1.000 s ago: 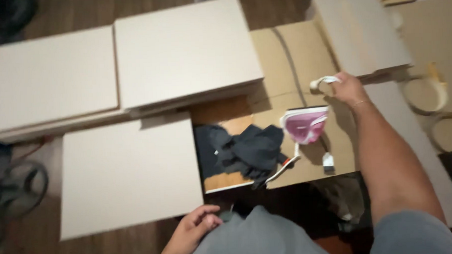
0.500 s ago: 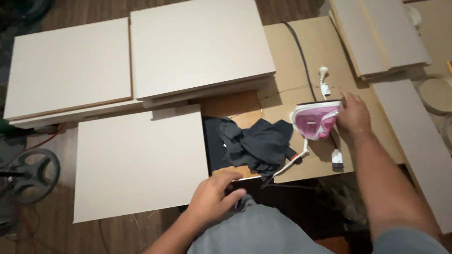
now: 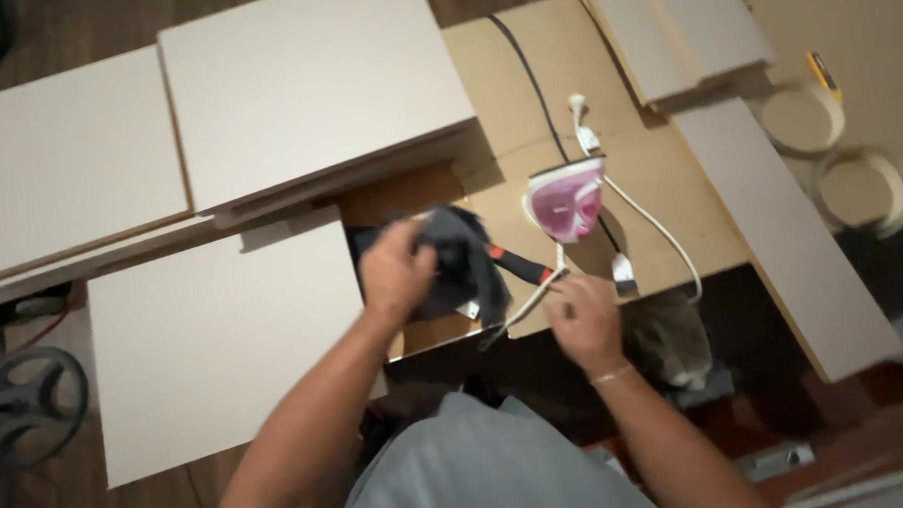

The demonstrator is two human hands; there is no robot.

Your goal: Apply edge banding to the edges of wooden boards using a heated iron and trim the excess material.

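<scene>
While the left hand (image 3: 397,271) clenches the crumpled dark cloth (image 3: 462,264) on the brown board (image 3: 526,101), the right hand (image 3: 582,320) pinches the pink iron's (image 3: 566,200) white cord (image 3: 533,299).

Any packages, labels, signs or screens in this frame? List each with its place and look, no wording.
No package, sign or screen shows.
Small white tag: at the lower edge of the dark cloth that the left hand grips; too blurred to tell more.
Nothing label-like shows on the pink and white iron, its white cord by the right hand, or the pale boards.
</scene>
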